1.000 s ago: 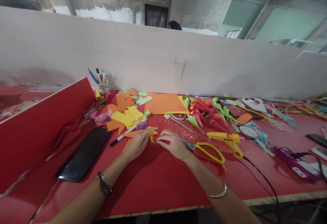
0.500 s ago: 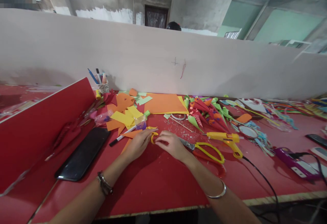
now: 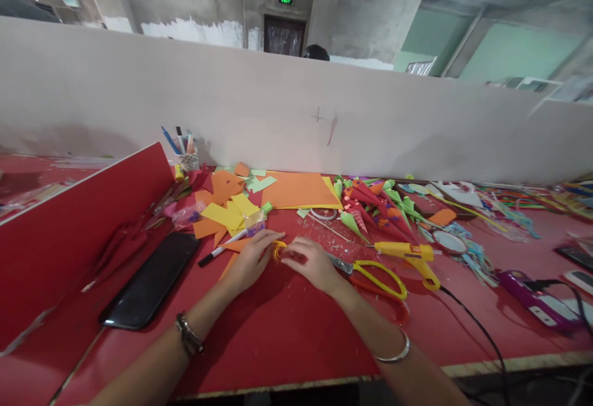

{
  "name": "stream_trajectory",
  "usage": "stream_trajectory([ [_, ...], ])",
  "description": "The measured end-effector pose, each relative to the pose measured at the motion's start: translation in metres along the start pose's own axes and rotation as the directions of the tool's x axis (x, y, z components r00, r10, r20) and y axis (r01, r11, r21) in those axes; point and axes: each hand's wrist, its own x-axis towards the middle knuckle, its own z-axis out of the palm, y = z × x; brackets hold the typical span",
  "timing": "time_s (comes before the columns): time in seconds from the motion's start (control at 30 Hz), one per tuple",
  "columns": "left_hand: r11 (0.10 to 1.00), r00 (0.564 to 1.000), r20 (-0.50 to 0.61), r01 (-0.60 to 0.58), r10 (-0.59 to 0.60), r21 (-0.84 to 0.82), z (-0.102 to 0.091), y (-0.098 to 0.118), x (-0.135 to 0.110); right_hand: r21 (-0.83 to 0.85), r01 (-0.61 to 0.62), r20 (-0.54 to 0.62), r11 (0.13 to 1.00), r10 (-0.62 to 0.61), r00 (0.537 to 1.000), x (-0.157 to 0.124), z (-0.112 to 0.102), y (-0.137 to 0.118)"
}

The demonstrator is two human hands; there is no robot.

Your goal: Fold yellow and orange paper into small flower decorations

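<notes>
Between my two hands is a small curled yellow strip point(image 3: 278, 251), wound into a loose roll of several turns. My left hand point(image 3: 251, 262) pinches it from the left, while the fingertips of my right hand point(image 3: 311, 262) close on its other side. Part of the strip is hidden behind the fingers. Orange paper pieces point(image 3: 238, 245) lie just left of my left hand, and a black-capped white marker point(image 3: 221, 248) is beside them. Scissors with yellow and red handles point(image 3: 380, 276) lie right of my right hand.
A yellow glue gun point(image 3: 410, 256) with a cord lies beyond the scissors. A black phone point(image 3: 152, 279) is at left, near a red board point(image 3: 88, 233). Orange sheets point(image 3: 299, 190), yellow scraps point(image 3: 229, 214) and red and green cones point(image 3: 370, 202) lie farther back, before a pale partition point(image 3: 250, 109).
The yellow strip is coiled tighter, with more turns showing than before. Both hands stay in nearly the same place. The camera view has tilted up slightly.
</notes>
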Motion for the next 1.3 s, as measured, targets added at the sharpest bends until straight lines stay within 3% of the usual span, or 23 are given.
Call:
stream_trajectory([
  [0.3, 1.000, 1.000, -0.015, 0.021, -0.020, 0.006, 0.0015, -0.0018, -0.0007, -0.056, 0.007, -0.047, 0.998, -0.010, 0.999, 0.0000, 0.0018, 0.0045],
  [0.73, 0.999, 0.996, -0.070, 0.048, -0.048, -0.002, -0.0067, -0.0039, 0.0047, -0.028, -0.037, -0.298, 0.999, 0.027, 0.954, 0.0039, -0.0050, 0.0046],
  [0.93, 0.994, 0.997, -0.048, 0.070, -0.066, 0.086, -0.0067, -0.0028, 0.0040, -0.031, -0.041, -0.359, 0.999, 0.028, 0.933, 0.0035, -0.0063, 0.0040],
  [1.07, 0.980, 0.992, -0.032, 0.128, -0.125, 0.151, -0.0074, -0.0010, 0.0019, -0.040, -0.023, -0.339, 0.999, 0.008, 0.941, 0.0024, -0.0057, 0.0018],
  [1.17, 0.980, 0.982, -0.066, 0.180, -0.175, 0.081, -0.0075, -0.0009, 0.0004, -0.049, 0.005, -0.294, 0.999, -0.019, 0.956, 0.0019, -0.0054, 0.0002],
  [1.3, 0.932, 0.943, -0.073, 0.304, -0.324, -0.199, -0.0059, -0.0047, 0.0009, -0.048, 0.025, -0.266, 0.999, -0.037, 0.963, 0.0014, -0.0049, -0.0003],
])
